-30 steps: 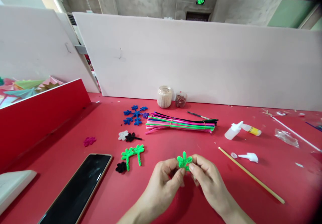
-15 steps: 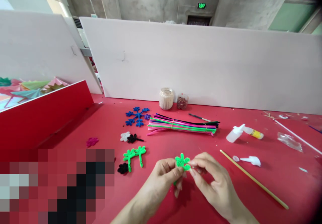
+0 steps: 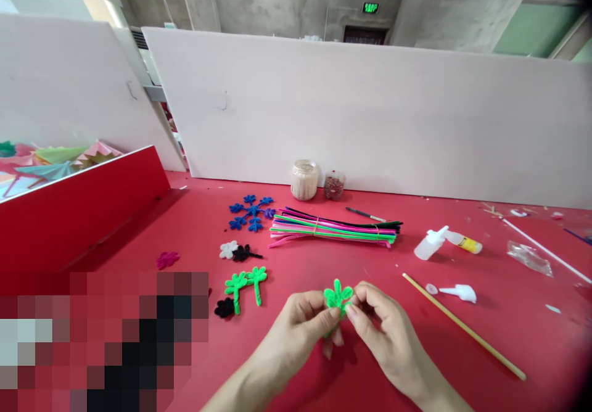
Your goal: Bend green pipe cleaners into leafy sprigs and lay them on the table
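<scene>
My left hand (image 3: 298, 333) and right hand (image 3: 388, 333) pinch a green chenille flower (image 3: 337, 291) before the chenille-stem bundle (image 3: 340, 229), a whitish-filled jar (image 3: 304, 182) and cup (image 3: 340, 179) of reddish bits (image 3: 333, 187) behind it.

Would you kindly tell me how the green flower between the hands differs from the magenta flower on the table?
The green flower is bright green, while the magenta flower is a deep purplish pink. The green flower is held by the left hand and the right hand; the magenta flower lies on the red table, touched by neither. Both have several petals.
</scene>
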